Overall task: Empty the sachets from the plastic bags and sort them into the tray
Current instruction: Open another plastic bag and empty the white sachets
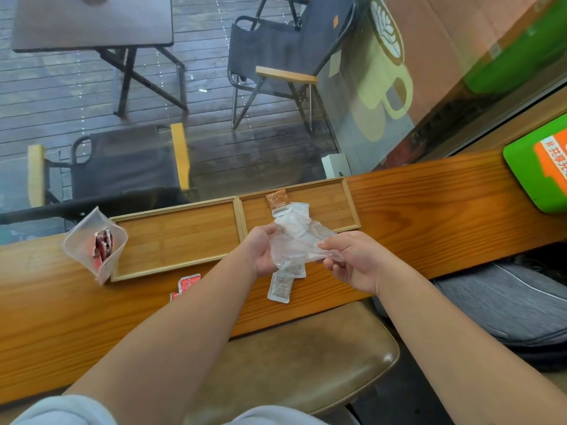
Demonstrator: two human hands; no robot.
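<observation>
Sachets point(279, 286) spill, seemingly, from a clear bag point(296, 240) both hands point(306, 256) pinch above the tray's point(352, 207) near edge.

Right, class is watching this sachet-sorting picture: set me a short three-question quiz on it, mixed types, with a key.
1. True or false: the left compartment of the tray holds sachets.
2. Which holds the clear plastic bag? A left hand only; B right hand only; C both.
3. What colour are the sachets in the other bag standing at the tray's left end?

Key: 1 false; 2 C; 3 red.
</observation>
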